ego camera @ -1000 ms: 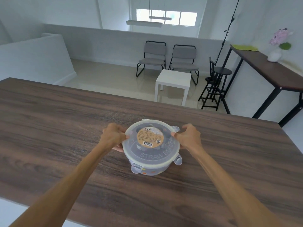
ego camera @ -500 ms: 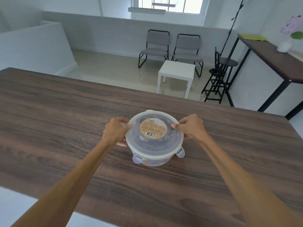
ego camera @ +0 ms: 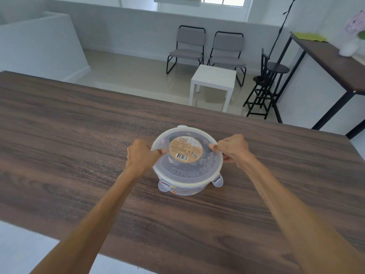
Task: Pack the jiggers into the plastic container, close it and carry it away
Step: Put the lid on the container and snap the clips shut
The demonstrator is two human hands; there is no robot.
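A round translucent plastic container [ego camera: 183, 189] with coloured dots stands on the dark wooden table [ego camera: 79, 135]. Its clear lid [ego camera: 187, 171], with a tan round label and raised letters, lies on top. Metal jiggers [ego camera: 204, 160] show dimly through the lid. My left hand [ego camera: 141, 155] pinches the lid's left edge, which is lifted a little, with fingertips under it. My right hand [ego camera: 233, 148] grips the lid's right edge. Two front clip tabs stick out unfastened.
Beyond the table's far edge the floor drops to a lower room with two grey chairs [ego camera: 207, 48], a white side table [ego camera: 213, 80] and a black stool [ego camera: 270, 76]. A dark high counter [ego camera: 335, 58] runs along the right wall.
The view has tilted down, so the container sits lower in the frame. The lid's left edge has come up a little under my left fingers. Both hands stay at the lid's sides.
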